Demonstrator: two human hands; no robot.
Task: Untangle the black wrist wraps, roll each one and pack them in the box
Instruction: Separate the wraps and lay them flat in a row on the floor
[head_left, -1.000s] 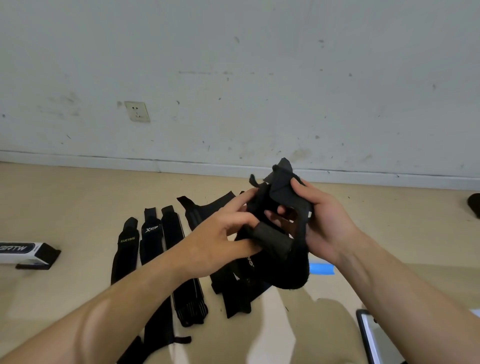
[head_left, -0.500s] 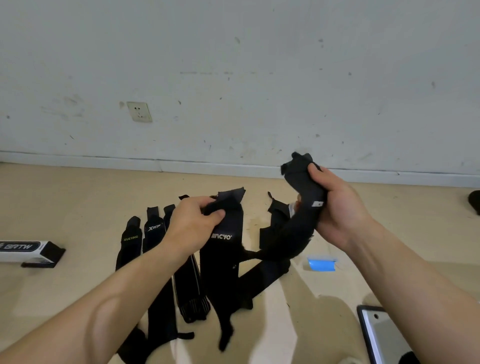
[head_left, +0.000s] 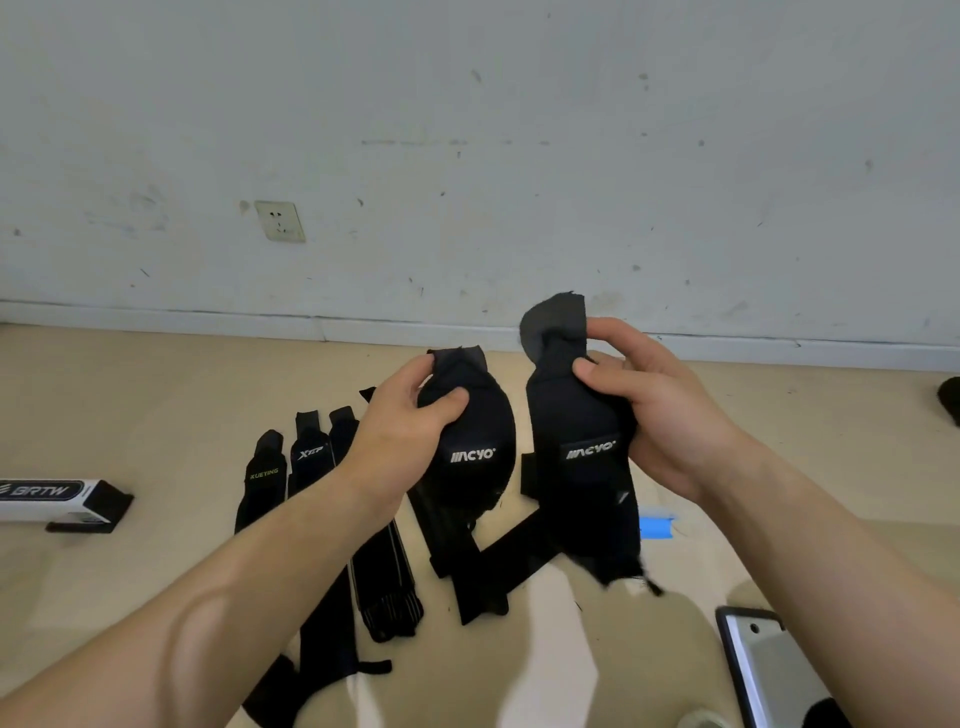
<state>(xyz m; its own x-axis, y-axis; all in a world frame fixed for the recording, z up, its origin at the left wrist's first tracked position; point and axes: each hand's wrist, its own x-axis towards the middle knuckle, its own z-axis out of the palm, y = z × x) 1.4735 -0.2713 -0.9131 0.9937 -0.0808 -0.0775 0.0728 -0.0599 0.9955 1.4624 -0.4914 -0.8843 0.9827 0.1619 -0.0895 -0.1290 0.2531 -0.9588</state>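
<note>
Two black wrist wraps with white lettering hang above the floor, side by side. My left hand (head_left: 402, 431) grips the top of the left wrap (head_left: 470, 457), which bulges below my thumb. My right hand (head_left: 657, 410) grips the upper part of the right wrap (head_left: 582, 467); its top end sticks up above my fingers. Their lower straps (head_left: 514, 566) cross near the floor, and whether they are still joined is unclear. Several more black wraps (head_left: 311, 457) lie flat on the floor to the left, partly hidden by my left forearm. A white and black box (head_left: 52, 496) lies at the far left.
A grey wall with a socket (head_left: 279, 221) stands close behind. A blue piece of tape (head_left: 655, 528) sticks to the floor by the right wrap. A flat dark-framed device (head_left: 763, 660) lies at the lower right. A dark object (head_left: 949, 408) sits at the right edge.
The bundle held together a second ago has come apart into two wraps. My hands moved apart, then nearer again, and each now holds one wrap upright with the lettering facing me.
</note>
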